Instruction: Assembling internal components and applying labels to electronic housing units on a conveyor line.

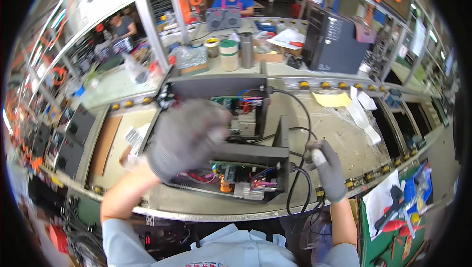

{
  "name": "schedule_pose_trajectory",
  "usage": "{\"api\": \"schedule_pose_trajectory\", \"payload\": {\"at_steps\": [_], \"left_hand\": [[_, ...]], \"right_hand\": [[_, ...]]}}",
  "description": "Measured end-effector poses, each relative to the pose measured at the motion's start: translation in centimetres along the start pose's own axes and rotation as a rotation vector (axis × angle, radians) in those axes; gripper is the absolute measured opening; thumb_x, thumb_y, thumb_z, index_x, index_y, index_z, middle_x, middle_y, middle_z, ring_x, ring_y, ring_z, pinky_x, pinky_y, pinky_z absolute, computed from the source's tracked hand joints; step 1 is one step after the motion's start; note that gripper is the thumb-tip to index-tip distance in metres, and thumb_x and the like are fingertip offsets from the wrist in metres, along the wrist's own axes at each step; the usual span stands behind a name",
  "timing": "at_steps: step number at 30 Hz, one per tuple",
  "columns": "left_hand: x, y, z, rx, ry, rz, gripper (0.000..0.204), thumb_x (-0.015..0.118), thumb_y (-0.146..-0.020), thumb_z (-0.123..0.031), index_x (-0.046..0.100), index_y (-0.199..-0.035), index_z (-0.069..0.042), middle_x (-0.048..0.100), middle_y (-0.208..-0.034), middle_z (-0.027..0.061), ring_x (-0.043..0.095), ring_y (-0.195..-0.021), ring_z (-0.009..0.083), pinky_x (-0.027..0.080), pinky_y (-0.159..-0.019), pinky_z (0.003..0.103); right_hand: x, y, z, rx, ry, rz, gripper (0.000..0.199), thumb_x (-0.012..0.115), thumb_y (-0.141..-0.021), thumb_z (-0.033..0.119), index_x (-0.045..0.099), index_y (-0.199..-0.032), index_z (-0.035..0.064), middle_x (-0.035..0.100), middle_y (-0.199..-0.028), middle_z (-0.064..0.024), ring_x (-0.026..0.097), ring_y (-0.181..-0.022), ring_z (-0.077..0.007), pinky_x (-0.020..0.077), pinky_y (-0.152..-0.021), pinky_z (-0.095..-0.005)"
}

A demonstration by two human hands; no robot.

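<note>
Two open black equipment enclosures lie one behind the other, the nearer (246, 155) close to the bench's (327, 126) near edge, the farther (216, 86) towards its far edge. The gloved left hand (189, 134), blurred, is over both; its grip cannot be told. The gloved right hand (325, 166) has curled fingers beside black cables (303, 105); whether it grips one is unclear. Yellow paper (332, 99) lies near the far edge.

A blurred, gloved left hand (189, 134) hovers over two open electronics housings (246, 154) with exposed circuit boards (227, 102). The gloved right hand (327, 168), fingers curled, is beside black cables (308, 115).
</note>
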State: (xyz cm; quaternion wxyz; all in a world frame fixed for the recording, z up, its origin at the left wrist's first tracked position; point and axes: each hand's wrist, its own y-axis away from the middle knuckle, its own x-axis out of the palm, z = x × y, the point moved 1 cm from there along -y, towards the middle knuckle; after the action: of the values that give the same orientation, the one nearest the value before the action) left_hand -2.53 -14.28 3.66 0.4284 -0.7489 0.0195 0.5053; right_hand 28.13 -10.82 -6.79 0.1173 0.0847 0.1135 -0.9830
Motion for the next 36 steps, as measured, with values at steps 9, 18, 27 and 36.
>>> {"api": "schedule_pose_trajectory", "payload": {"at_steps": [9, 18, 27, 36], "left_hand": [[0.3, 2.7, 30.8, -0.291, -0.046, 0.276, 0.038, 0.06, -0.086, -0.021, 0.057, -0.12, -0.003, 0.054, -0.125, 0.0142, 0.051, -0.114, 0.0316, 0.036, -0.099, 0.04], [5.5, 3.1, 30.3, -0.502, -0.083, 0.322, 0.047, 0.047, -0.095, -0.039, 0.057, -0.117, 0.001, 0.06, -0.112, 0.0187, 0.054, -0.108, 0.0307, 0.038, -0.094, 0.037], [3.5, 2.9, 26.7, -0.305, -0.217, 0.066, 0.045, 0.058, -0.088, -0.033, 0.055, -0.12, -0.002, 0.057, -0.12, 0.0169, 0.051, -0.116, 0.0315, 0.036, -0.101, 0.037], [4.4, 18.9, 29.1, -0.67, 0.663, -0.435, 0.057, 0.045, -0.096, -0.038, 0.035, -0.138, -0.001, 0.049, -0.13, 0.0136, 0.048, -0.118, 0.0194, 0.04, -0.099, 0.032]], "right_hand": [[-8.7, 15.8, -10.3, -0.045, 0.173, -1.37, 0.012, 0.055, -0.09, 0.01, 0.053, -0.099, 0.0035, 0.05, -0.079, 0.0006, 0.045, -0.069, -0.0058, 0.0387, -0.062, -0.0198], [-21.6, 28.9, -12.5, -0.1, 0.492, -1.858, 0.028, 0.059, -0.083, 0.005, 0.047, -0.108, 0.0003, 0.051, -0.097, -0.0038, 0.049, -0.087, -0.0128, 0.0414, -0.081, -0.0247], [-37.5, 39.5, -17.6, -0.002, -0.303, -1.733, 0.031, 0.061, -0.086, 0.03, 0.059, -0.108, 0.0095, 0.06, -0.091, -0.0039, 0.056, -0.085, -0.0158, 0.0492, -0.077, -0.0304], [-14.4, 17.2, 11.1, -0.125, 0.622, -1.119, 0.058, 0.06, -0.08, 0.017, 0.044, -0.131, -0.0025, 0.055, -0.12, -0.0118, 0.055, -0.098, -0.0178, 0.0436, -0.086, -0.0305]]}}
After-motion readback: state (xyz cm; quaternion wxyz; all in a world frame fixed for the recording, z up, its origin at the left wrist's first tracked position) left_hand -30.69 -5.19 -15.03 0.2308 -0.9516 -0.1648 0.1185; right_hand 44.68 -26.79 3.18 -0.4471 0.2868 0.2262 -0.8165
